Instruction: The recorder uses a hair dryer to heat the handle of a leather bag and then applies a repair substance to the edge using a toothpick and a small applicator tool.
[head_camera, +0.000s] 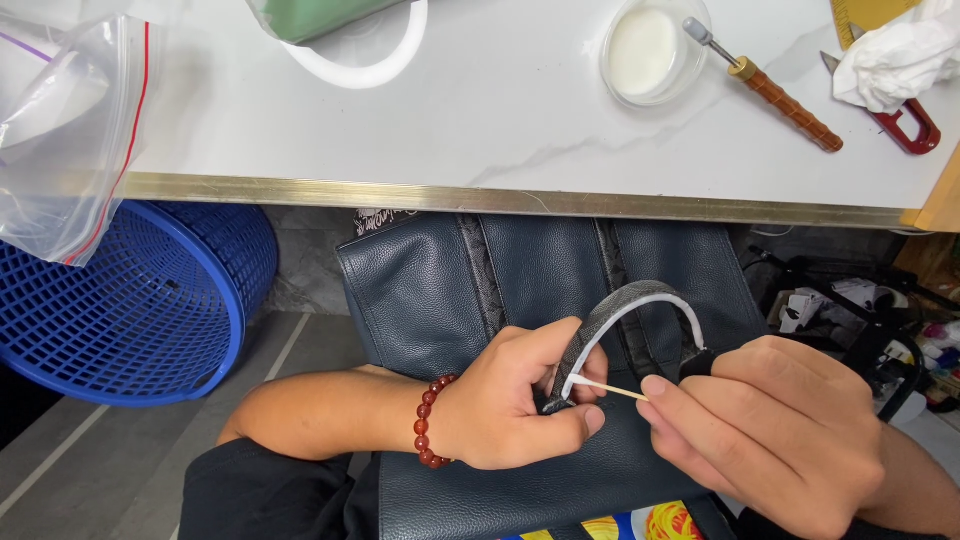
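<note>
The left hand (510, 400) is pinching the lower end of the bag handle (630, 310), which is arching just above the fingers over the dark leather bag (430, 290) on the lap. The right hand (770, 430) is gripping a thin wooden stick (612, 388), its tip touching the handle's white edge. Risk: a slip would likely be smearing white coating onto the leather; excess pressure could be snapping the stick.

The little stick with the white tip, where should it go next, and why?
Probably a short stroke further along the handle. The right hand holds the stick at the white-coated edge's lower end, where the left hand pinches the handle steady.
</note>
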